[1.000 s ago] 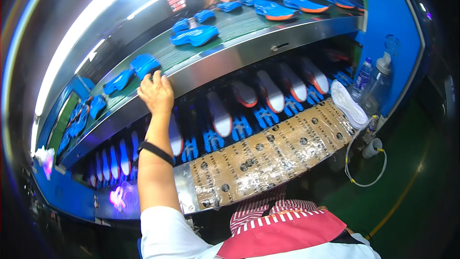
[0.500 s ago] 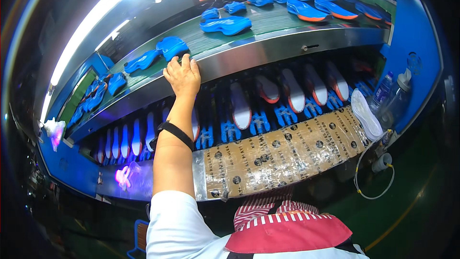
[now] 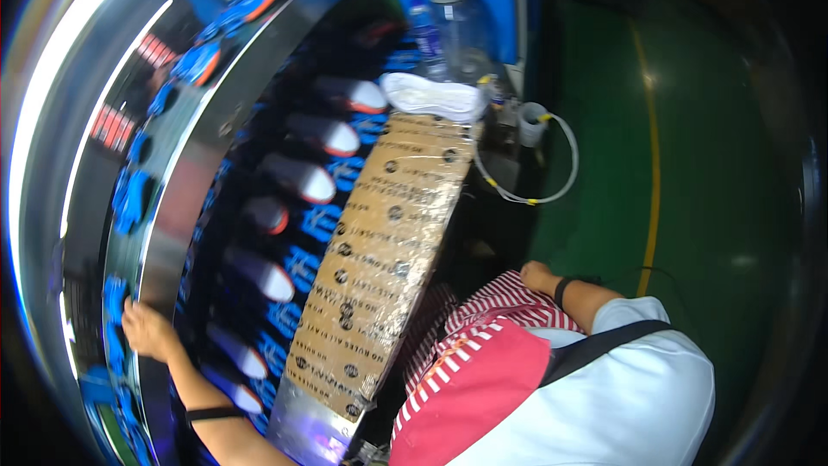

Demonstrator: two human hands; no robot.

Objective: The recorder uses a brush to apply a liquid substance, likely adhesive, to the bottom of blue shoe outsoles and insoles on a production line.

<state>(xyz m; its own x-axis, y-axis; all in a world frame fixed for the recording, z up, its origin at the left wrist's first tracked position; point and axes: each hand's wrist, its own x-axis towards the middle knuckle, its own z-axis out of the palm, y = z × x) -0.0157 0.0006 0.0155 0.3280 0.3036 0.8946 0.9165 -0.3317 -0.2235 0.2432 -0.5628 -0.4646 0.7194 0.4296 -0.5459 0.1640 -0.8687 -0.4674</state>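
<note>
My left hand (image 3: 148,329) reaches over the metal edge of the upper conveyor belt (image 3: 161,160). Its fingers, slightly blurred, look loosely spread and lie beside a blue shoe sole (image 3: 115,298); whether they touch it I cannot tell. More blue soles lie along the belt, such as a blue sole with an orange edge (image 3: 197,62). My right hand (image 3: 536,277) hangs low beside the striped apron (image 3: 509,304), its fingers mostly hidden. Below the belt stands a row of pale-topped soles with orange rims (image 3: 302,178), over blue holders (image 3: 321,217).
A ledge covered in taped brown cardboard (image 3: 379,233) runs along my front. At its far end are a white sole (image 3: 431,96), a purple-labelled bottle (image 3: 426,34) and a clear jug (image 3: 457,26). A looped white cable (image 3: 565,174) hangs beside a white cup-like piece (image 3: 530,124).
The view has turned to the right, so the belt now runs down the left side. My right hand has come into view. My left hand still reaches to the belt's edge.
</note>
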